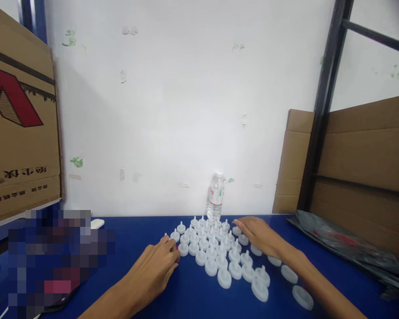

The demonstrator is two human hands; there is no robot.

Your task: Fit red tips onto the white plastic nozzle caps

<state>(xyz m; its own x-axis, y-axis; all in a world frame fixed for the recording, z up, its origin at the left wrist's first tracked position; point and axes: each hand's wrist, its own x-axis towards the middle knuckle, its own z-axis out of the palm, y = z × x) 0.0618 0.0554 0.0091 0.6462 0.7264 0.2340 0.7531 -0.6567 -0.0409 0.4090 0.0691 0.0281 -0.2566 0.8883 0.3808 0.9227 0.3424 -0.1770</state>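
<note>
Several small white round plastic caps with upright nubs (pixel 213 250) stand packed together in rows on a blue table (pixel 193 297). My left hand (pixel 156 268) rests palm down at the left edge of the cluster, its fingertips touching the nearest caps. At the cluster's right side my right hand (pixel 257 235) lies flat, fingers pointing left over the caps. A few more caps (pixel 302 296) lie by my right forearm. I cannot see anything gripped in either hand.
A clear water bottle (pixel 215 197) stands behind the caps against the white wall. Cardboard boxes (pixel 20 128) rise at the left and cardboard sheets (pixel 365 155) with a black metal frame (pixel 322 102) at the right. A dark plastic bag (pixel 349 246) lies at the right.
</note>
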